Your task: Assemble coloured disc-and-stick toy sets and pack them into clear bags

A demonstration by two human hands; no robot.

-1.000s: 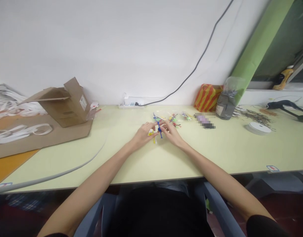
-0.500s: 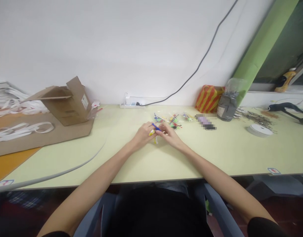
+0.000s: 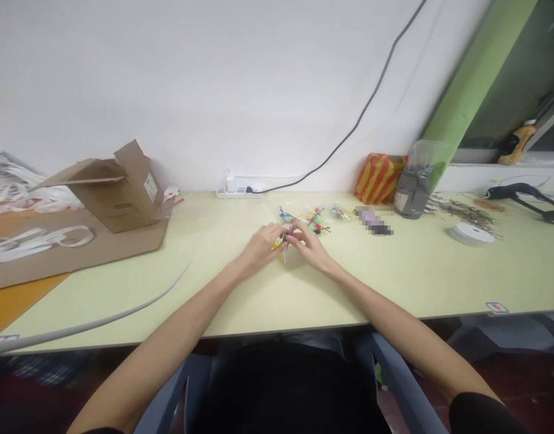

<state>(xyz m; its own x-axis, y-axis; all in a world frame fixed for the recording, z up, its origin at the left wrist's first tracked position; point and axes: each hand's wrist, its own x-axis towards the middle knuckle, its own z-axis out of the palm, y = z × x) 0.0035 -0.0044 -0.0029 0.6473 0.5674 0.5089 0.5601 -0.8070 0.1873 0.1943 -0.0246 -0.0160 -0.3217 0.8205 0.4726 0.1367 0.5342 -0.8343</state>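
Observation:
My left hand (image 3: 260, 246) is closed, its fingertips meeting those of my right hand over the table. Between the two sets of fingers is a small dark piece with a purple part (image 3: 291, 231), mostly covered, its kind not clear. My right hand (image 3: 313, 249) pinches it from the other side. Small yellow and white plastic pieces (image 3: 283, 256) show beneath the fingers of my left hand. Just beyond my hands lie several small clear bags with coloured plastic parts (image 3: 316, 216) in blue, red, green and yellow.
An open cardboard box (image 3: 116, 196) stands at the left near white straps (image 3: 37, 241). A power strip (image 3: 239, 190) lies by the wall. Rightward are a blurred phone-like object (image 3: 374, 221), a striped bag (image 3: 377, 179), a grey bag (image 3: 412, 193) and a white roll (image 3: 472, 234). A grey cable (image 3: 123, 312) crosses the front left.
The blue piece visible between my fingertips before no longer shows; a dark and purple piece shows there now. My hands stay at nearly the same place, and the view has shifted slightly.

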